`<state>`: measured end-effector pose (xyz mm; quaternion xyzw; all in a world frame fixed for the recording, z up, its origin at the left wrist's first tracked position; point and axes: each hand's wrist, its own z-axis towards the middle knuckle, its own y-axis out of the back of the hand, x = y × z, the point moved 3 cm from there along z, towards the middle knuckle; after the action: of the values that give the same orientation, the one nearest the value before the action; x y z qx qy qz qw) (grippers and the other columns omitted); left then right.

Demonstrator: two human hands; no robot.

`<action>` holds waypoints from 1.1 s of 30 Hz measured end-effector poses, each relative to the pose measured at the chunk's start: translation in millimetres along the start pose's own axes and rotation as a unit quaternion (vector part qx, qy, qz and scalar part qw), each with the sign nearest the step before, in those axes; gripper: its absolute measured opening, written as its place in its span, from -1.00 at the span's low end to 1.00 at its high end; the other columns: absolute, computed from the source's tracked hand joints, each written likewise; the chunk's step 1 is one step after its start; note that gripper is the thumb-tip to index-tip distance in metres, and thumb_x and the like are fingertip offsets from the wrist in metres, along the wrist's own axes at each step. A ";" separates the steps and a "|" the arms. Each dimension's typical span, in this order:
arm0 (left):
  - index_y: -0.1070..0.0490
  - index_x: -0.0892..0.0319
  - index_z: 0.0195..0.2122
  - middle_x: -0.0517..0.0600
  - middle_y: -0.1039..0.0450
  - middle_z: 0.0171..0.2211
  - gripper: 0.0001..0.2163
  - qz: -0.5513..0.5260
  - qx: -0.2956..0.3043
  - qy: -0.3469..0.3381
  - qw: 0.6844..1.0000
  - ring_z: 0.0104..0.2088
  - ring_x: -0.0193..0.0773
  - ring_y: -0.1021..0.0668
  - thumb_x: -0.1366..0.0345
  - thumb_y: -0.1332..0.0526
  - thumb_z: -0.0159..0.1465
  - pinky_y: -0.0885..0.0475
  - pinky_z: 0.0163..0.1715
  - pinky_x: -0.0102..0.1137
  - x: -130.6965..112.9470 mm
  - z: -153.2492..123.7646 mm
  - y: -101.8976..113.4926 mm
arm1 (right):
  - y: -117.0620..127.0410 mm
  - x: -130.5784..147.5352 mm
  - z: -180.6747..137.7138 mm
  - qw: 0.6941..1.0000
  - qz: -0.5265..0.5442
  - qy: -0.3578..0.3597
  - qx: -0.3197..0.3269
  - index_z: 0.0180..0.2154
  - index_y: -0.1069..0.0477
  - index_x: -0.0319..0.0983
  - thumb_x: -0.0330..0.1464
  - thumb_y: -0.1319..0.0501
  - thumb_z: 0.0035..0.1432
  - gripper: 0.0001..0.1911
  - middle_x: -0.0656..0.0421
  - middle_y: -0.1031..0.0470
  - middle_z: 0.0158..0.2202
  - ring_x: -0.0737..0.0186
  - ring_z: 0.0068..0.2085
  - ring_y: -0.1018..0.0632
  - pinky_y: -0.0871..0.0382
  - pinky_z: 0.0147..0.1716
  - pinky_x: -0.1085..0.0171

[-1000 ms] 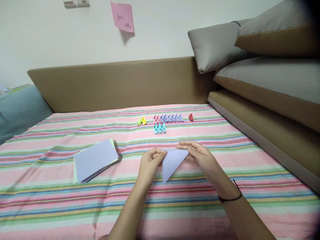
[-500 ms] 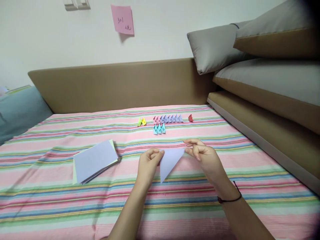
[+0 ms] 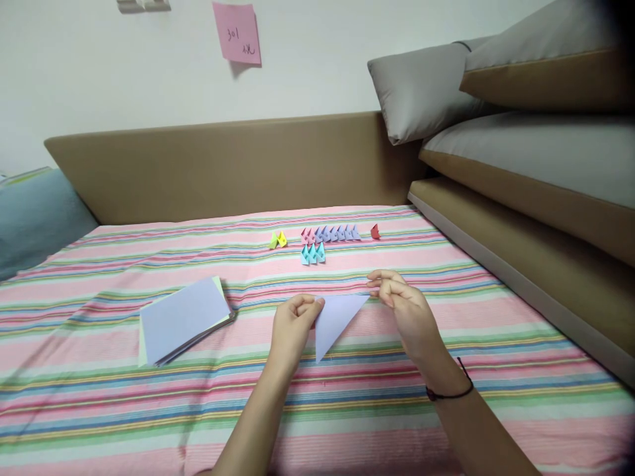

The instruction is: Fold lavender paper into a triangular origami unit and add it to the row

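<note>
A light purple sheet of paper, folded into a triangle, is held up over the striped cloth with one point hanging down. My left hand pinches its upper left corner between thumb and fingers. At the upper right corner are the fingertips of my right hand, closed at the very tip, with the other fingers loosely bent above. Beyond my hands lie small folded paper pieces: a row of pink and purple pieces, several turquoise pieces, yellow-green pieces and one red piece.
To the left lies a stack of paper sheets, purple on top. Striped cloth covers the surface. A brown backrest runs along the back, grey cushions are piled at right, and a blue pillow is at far left.
The view has shifted slightly. My right hand has shifted a little at the paper's right corner, its thumb less visible; my left hand keeps its pinch.
</note>
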<state>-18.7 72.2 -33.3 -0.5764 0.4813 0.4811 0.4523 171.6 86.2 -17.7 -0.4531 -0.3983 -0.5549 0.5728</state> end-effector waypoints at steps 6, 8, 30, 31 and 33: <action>-0.34 0.21 -0.46 -0.20 -0.20 -0.70 -0.68 -0.041 -0.028 -0.004 0.999 -0.62 -0.44 -0.32 0.08 -0.37 -0.04 -0.29 -0.54 -0.52 0.8 1.3 1.0 | -1.4 1.8 -0.2 0.999 -0.045 0.005 -0.009 -0.69 -0.30 -0.18 -0.44 -0.09 -0.02 -0.75 0.12 -0.42 -0.08 0.05 0.05 -0.36 -0.15 0.09 0.07; -0.34 0.20 -0.44 -0.20 -0.24 -0.68 -0.67 -0.065 -0.046 -0.001 0.997 -0.63 -0.45 -0.32 0.08 -0.37 -0.05 -0.28 -0.56 -0.53 0.7 1.6 0.9 | -5.6 -1.4 -0.4 0.999 -0.027 -0.045 -0.014 -0.34 -0.47 -0.13 -0.33 -0.22 0.00 -0.88 0.11 -0.37 0.04 0.07 0.07 -0.38 -0.22 0.06 0.09; -0.43 0.26 -0.36 -0.02 -0.54 -0.46 -0.72 -0.242 0.130 0.088 0.957 -0.46 -0.37 -0.56 0.32 -0.45 -0.06 -0.47 -0.37 -0.51 -5.0 -7.0 -14.7 | -27.5 4.9 -15.0 0.951 0.159 -0.192 0.183 -0.35 -0.48 -0.22 -0.23 -0.38 -0.08 -0.75 0.20 -0.50 -0.45 0.30 -0.41 -0.51 -0.42 -0.35 0.28; -0.43 0.26 -0.36 -0.02 -0.54 -0.47 -0.72 -0.243 0.129 0.088 0.957 -0.46 -0.37 -0.56 0.33 -0.45 -0.06 -0.47 -0.38 -0.51 -5.2 -7.0 -14.6 | -27.5 4.6 -15.4 0.951 0.158 -0.191 0.187 -0.34 -0.47 -0.22 -0.23 -0.38 -0.07 -0.74 0.20 -0.50 -0.45 0.31 -0.41 -0.51 -0.41 -0.36 0.29; -0.42 0.26 -0.36 -0.02 -0.54 -0.47 -0.73 -0.241 0.125 0.087 0.958 -0.47 -0.38 -0.56 0.34 -0.44 -0.06 -0.47 -0.40 -0.52 -5.5 -7.0 -14.1 | -27.1 3.6 -15.8 0.950 0.154 -0.190 0.195 -0.32 -0.45 -0.22 -0.23 -0.37 -0.05 -0.74 0.21 -0.48 -0.43 0.32 -0.42 -0.50 -0.41 -0.37 0.30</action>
<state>-4.3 67.7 -26.2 -0.6539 0.4215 0.2420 0.5798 144.1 70.7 -16.5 -0.4851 -0.5254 -0.2748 0.6427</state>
